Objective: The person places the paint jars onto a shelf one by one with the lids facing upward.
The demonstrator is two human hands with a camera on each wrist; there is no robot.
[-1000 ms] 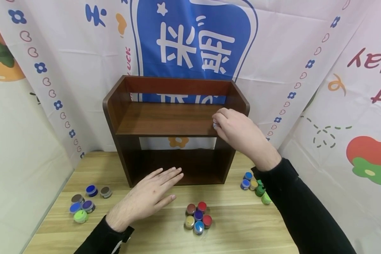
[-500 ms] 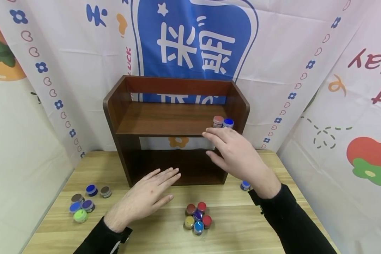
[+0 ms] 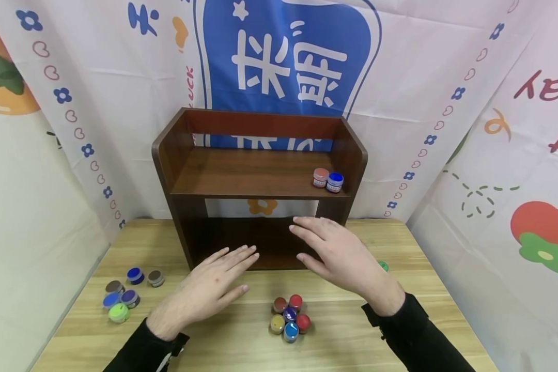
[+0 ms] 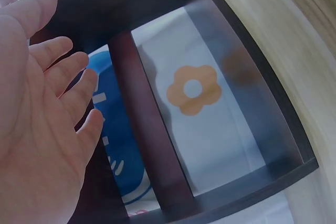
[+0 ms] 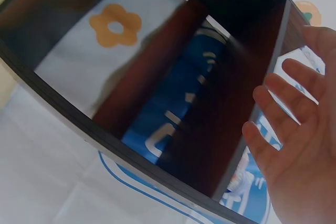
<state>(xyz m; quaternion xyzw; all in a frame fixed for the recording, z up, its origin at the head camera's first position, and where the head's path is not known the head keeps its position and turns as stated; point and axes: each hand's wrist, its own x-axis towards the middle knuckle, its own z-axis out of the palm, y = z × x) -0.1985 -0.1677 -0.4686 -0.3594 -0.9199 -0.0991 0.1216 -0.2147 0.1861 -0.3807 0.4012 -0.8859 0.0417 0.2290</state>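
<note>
A dark brown two-tier wooden shelf (image 3: 242, 170) stands on the table. Two small paint jars sit side by side at the right end of its upper board, one with a salmon-coloured lid (image 3: 321, 177) and one with a blue lid (image 3: 335, 182). My right hand (image 3: 341, 258) hovers before the shelf's lower right opening, fingers extended and holding nothing. Its bare palm (image 5: 310, 145) shows in the right wrist view. To the left, my left hand (image 3: 209, 289) hangs over the table near the lower opening, fingers straight, palm (image 4: 37, 129) bare too.
A cluster of paint jars (image 3: 290, 313) with red, brown, yellow, purple and blue lids stands at the table's front middle. Several more jars (image 3: 130, 298) stand at the left. Behind my right wrist a green lid (image 3: 383, 266) peeks out. Printed cloth (image 3: 400, 93) hangs behind and beside the table.
My right hand has let go of a paint jar on the upper board and drawn down and toward me, uncovering both jars there. The left hand has shifted slightly toward me.
</note>
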